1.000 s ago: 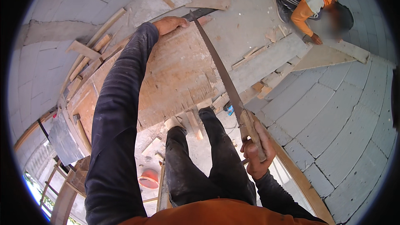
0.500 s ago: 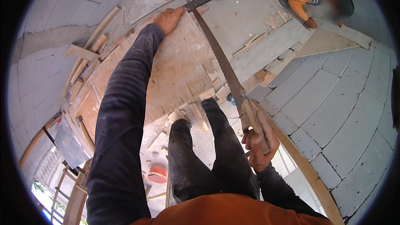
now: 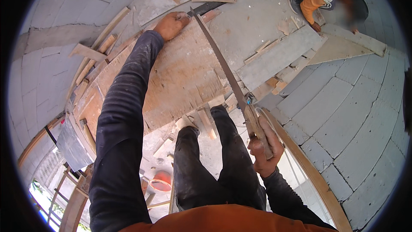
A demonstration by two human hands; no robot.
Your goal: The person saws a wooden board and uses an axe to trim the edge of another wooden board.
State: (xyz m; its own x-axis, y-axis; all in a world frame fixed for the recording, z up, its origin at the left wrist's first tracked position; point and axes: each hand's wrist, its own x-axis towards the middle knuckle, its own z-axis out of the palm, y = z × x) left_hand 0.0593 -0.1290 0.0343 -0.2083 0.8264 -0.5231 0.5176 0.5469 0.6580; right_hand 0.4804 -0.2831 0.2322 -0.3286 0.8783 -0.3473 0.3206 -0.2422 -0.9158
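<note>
Two hands are being used: the handsaw [image 3: 227, 75] is being gripped at its wooden handle by the right hand [image 3: 262, 148], fingers wrapped tight, while the plywood board [image 3: 171, 77] is being pressed flat by the left hand [image 3: 171, 25], fingers spread. The long blade is judged thin and springy, best held at the handle.

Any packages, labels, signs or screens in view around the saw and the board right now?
None that I can see: only the saw, the wooden board, loose wood offcuts and grey blocks, all unmarked as far as the picture shows.
</note>
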